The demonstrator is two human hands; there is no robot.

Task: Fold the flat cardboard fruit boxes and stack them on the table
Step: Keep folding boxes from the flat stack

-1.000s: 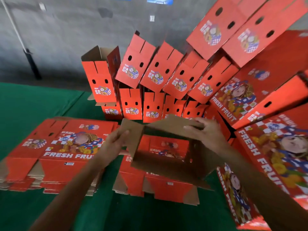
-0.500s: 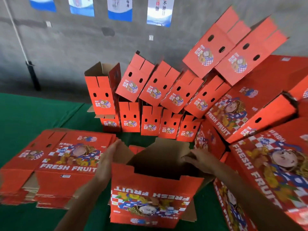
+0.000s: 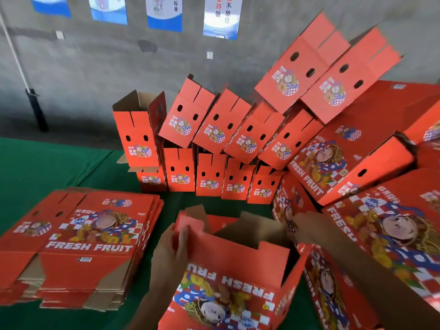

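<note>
A: Head view: your left hand pinches a side flap of the opened box; your right hand reaches its far corner, grip unclear.

B: Progress?

A: Many folded boxes piled behind and right; a flat stack waits left on the table. Posters hang beyond.

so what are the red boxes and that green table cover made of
Box in hand: looks like corrugated cardboard, brown and raw inside, red printed outside with a slight sheen. The flat stack shows the same brown at its edges. Table cover: probably matte green cloth or felt; its weave cannot be seen.
</note>
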